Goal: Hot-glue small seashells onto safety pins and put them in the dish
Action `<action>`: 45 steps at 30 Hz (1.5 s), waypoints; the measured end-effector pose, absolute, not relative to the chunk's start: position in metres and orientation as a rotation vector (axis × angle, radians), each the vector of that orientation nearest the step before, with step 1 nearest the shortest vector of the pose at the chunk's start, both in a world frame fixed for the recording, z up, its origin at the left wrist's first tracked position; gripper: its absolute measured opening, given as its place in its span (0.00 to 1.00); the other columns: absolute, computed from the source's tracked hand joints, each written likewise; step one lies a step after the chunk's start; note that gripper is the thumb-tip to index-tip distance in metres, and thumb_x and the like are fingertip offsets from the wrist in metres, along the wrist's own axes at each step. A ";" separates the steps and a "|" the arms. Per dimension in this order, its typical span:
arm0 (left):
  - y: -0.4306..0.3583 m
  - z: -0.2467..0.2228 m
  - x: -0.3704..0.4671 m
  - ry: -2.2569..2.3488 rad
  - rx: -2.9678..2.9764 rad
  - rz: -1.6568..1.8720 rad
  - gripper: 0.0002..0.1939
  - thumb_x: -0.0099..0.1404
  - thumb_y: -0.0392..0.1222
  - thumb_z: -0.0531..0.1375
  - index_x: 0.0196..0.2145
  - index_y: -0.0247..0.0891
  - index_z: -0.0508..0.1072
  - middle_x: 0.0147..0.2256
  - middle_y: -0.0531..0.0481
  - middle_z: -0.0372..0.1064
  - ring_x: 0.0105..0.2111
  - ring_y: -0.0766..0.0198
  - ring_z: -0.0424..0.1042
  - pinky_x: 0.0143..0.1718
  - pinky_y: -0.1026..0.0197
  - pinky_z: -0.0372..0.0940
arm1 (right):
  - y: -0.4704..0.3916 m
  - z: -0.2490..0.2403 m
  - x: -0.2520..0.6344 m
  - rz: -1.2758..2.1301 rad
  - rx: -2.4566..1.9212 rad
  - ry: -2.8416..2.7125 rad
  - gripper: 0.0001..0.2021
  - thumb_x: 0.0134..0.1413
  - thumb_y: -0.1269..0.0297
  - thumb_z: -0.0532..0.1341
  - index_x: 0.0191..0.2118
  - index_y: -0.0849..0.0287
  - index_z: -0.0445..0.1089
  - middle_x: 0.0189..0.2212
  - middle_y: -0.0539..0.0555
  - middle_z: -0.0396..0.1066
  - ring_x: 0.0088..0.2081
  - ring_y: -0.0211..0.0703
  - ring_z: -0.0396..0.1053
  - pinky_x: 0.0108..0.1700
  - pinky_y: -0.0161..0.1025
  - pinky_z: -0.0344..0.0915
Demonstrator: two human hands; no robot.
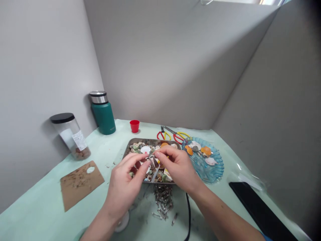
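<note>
My left hand and my right hand meet above a metal tray of seashells. Pinched between the fingertips of both hands is a small silvery metal pin, too small to make out in detail. Below the fingers, a narrow pale strip slants over the shells; whether it touches a hand I cannot tell. In front of the tray lies a heap of silvery metal pins, with a few strays at its near edge. My fingers hide part of the tray's contents.
Right of the tray, a blue scalloped plate bears orange and white shells. Scissors and a red cup stand behind. Leftward are a green bottle, a jar and cardboard. A black cable runs near my right forearm.
</note>
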State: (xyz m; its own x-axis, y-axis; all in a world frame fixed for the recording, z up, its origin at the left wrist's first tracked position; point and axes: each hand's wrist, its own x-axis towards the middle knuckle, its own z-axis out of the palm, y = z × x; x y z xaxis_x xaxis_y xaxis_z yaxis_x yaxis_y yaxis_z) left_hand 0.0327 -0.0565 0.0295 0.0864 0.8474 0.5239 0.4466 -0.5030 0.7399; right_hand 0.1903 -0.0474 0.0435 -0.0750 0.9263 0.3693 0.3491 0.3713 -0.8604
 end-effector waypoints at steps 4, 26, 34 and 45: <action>-0.057 0.031 0.034 1.264 1.915 1.405 0.06 0.60 0.40 0.58 0.34 0.41 0.74 0.35 0.50 0.72 0.31 0.65 0.70 0.29 0.65 0.66 | -0.050 0.044 0.188 0.628 -1.119 -1.699 0.09 0.56 0.67 0.55 0.30 0.59 0.73 0.26 0.50 0.69 0.31 0.37 0.65 0.33 0.34 0.61; -0.057 0.029 0.034 1.250 1.878 1.480 0.04 0.59 0.38 0.59 0.30 0.39 0.75 0.31 0.51 0.73 0.31 0.64 0.71 0.30 0.65 0.66 | -0.051 0.041 0.187 0.479 -0.960 -1.814 0.06 0.53 0.71 0.58 0.36 0.56 0.72 0.34 0.52 0.71 0.36 0.39 0.67 0.38 0.37 0.64; -0.059 0.029 0.033 1.233 1.970 1.545 0.04 0.59 0.35 0.59 0.30 0.39 0.74 0.31 0.51 0.72 0.30 0.66 0.71 0.31 0.65 0.66 | -0.051 0.037 0.185 0.446 -0.934 -1.805 0.06 0.54 0.71 0.58 0.35 0.57 0.72 0.32 0.52 0.70 0.36 0.40 0.67 0.39 0.38 0.64; -0.060 0.029 0.035 1.260 1.902 1.572 0.04 0.58 0.37 0.60 0.31 0.41 0.75 0.32 0.53 0.73 0.30 0.67 0.71 0.31 0.68 0.66 | -0.052 0.039 0.187 0.416 -0.904 -1.799 0.06 0.54 0.72 0.58 0.36 0.59 0.72 0.33 0.53 0.70 0.36 0.40 0.67 0.39 0.37 0.64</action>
